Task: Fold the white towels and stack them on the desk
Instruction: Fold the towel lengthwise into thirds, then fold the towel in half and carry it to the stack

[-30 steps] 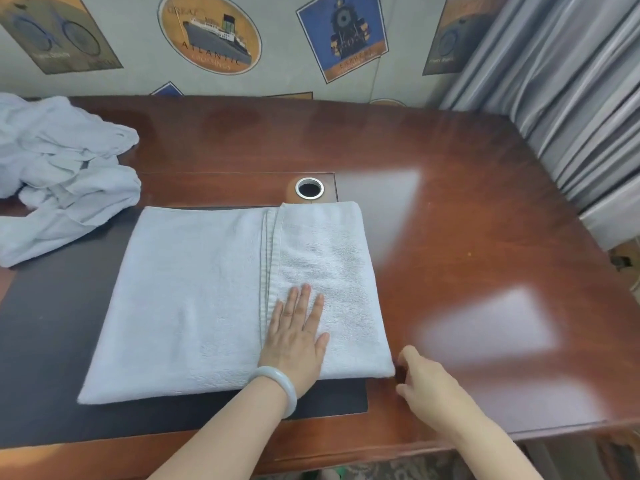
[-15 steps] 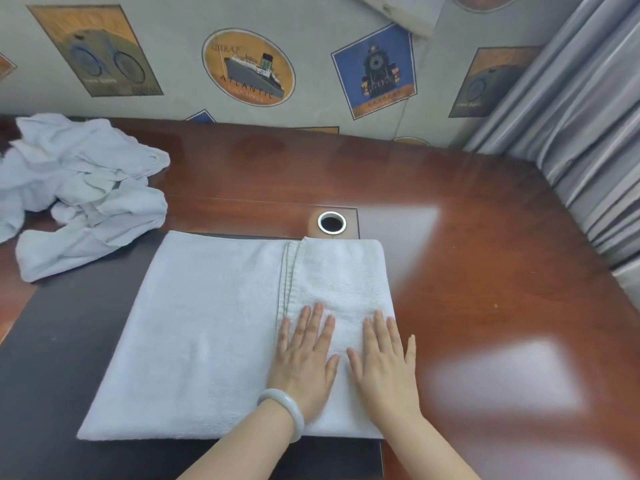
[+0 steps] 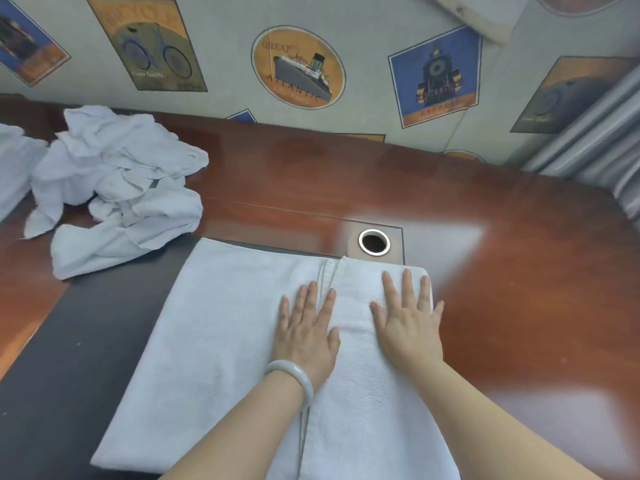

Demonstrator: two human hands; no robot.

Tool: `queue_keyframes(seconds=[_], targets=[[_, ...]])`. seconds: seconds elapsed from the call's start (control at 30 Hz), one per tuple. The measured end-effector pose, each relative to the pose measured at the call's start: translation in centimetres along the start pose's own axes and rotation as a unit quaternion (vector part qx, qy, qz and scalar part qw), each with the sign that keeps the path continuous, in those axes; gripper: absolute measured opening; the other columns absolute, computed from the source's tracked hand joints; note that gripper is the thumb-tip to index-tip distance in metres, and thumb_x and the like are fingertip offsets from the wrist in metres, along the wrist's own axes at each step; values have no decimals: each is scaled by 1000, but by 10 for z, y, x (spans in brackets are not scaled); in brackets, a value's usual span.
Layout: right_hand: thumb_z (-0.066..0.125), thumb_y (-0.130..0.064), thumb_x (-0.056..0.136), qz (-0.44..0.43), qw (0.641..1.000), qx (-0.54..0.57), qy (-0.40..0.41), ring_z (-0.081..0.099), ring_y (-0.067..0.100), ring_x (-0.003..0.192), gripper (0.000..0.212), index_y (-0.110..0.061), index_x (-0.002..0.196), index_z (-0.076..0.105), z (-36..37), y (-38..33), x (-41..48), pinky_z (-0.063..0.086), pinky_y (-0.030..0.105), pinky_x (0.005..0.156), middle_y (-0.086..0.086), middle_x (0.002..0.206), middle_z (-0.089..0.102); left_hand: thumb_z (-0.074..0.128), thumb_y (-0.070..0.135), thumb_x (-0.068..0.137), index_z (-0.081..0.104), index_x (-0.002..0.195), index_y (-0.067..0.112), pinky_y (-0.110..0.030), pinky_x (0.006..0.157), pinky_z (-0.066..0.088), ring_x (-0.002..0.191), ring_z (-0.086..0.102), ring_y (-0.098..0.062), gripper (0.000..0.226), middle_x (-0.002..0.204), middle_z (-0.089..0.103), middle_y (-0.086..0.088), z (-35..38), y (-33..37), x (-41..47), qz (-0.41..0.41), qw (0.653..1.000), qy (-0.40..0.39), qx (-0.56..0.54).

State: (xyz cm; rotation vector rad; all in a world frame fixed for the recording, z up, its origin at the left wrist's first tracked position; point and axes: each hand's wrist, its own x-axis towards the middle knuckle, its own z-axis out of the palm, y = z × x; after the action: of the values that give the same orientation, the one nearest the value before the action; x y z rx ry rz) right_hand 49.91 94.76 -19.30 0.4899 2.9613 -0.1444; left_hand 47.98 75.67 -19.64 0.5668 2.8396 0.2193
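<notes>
On the dark mat [image 3: 69, 358], mid-desk [image 3: 536, 271]: white towel [image 3: 221, 341] lying flat, right part folded over. I see left hand [image 3: 306, 336] and right hand [image 3: 408, 327] pressed flat on it, fingers straight, gripping nothing. Crumpled pile [image 3: 121, 188] far left. Glossy red-brown wood; grey curtain [image 3: 588, 140] right.

A: What does the person wear?
B: A bangle [image 3: 292, 374] on the left wrist, at 6 o'clock from the left hand [image 3: 306, 336].
A: How does it look?
B: It is a thick, smooth, rounded ring, pale grey-white with a soft shine. The material I cannot tell.
A: And the right hand [image 3: 407, 327]?
B: It is bare. The left forearm [image 3: 242, 431] and the right forearm [image 3: 485, 420] are bare too, down to the picture's edge at 6 o'clock.
</notes>
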Motion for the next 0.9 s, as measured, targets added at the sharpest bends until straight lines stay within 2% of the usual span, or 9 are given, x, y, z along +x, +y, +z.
queue_keyframes(seconds=[0.17,0.3,0.4,0.47,0.53,0.67,0.77,0.83,0.9], targets=[[-5,-59,89,0,999,-36,12,-4,35,151,75,-32,157,8,2,-2,3,-1,63,116,6,165,7,35,40,87,49,144,19,-47,115,6,139,41,-30,62,154,38,-8,-13,-74,-36,-29,999,6,39],[12,-49,96,-50,995,5,91,15,26,149,68,-17,151,37,-4,-36,-17,2,58,117,9,159,28,24,38,104,-8,156,28,-43,119,-11,150,-15,-20,61,160,-23,3,-26,-116,-66,-112,993,-36,7],[19,-45,101,-122,986,37,111,17,21,149,63,-9,150,36,17,-74,-61,7,53,120,8,158,31,27,38,104,-13,155,29,-43,121,-8,149,-20,-16,65,158,-28,4,-35,-135,-81,-156,987,-30,-10],[21,-46,101,-113,989,43,83,11,19,151,65,-7,152,30,32,-83,-75,12,52,120,6,161,25,29,40,104,-12,155,28,-44,122,2,151,-12,-18,67,163,-20,0,-45,-145,-88,-212,976,-38,-33],[25,-45,100,-96,992,32,74,8,17,152,65,-8,154,24,38,-85,-75,12,52,121,5,162,20,35,44,102,-5,156,25,-43,116,22,149,11,-22,70,163,4,-4,-57,-155,-91,-278,959,-20,-53],[28,-46,99,-109,991,39,62,5,15,152,66,-11,155,20,33,-82,-73,9,49,121,2,163,16,47,45,99,21,151,17,-42,100,40,125,42,-31,64,144,31,-10,-74,-180,-89,-355,911,-56,-203],[25,-51,99,-112,991,60,31,-1,11,151,67,-16,156,18,31,-77,-71,2,45,121,-1,164,13,49,32,100,43,133,13,-47,94,51,101,61,-35,38,122,57,-15,-88,-203,-89,-376,836,-117,-382],[17,-55,97,-129,987,98,6,-13,4,149,68,-21,156,11,26,-72,-70,-7,41,120,-5,164,2,51,20,100,53,127,8,-49,92,53,98,67,-37,30,112,68,-18,-102,-208,-97,-353,759,-149,-526],[8,-59,94,-141,979,148,-28,-26,-2,143,69,-28,154,-2,19,-69,-68,-18,36,119,-13,160,-14,60,15,95,57,127,5,-49,93,51,101,68,-36,34,114,71,-17,-118,-203,-105,-293,720,-171,-605]])
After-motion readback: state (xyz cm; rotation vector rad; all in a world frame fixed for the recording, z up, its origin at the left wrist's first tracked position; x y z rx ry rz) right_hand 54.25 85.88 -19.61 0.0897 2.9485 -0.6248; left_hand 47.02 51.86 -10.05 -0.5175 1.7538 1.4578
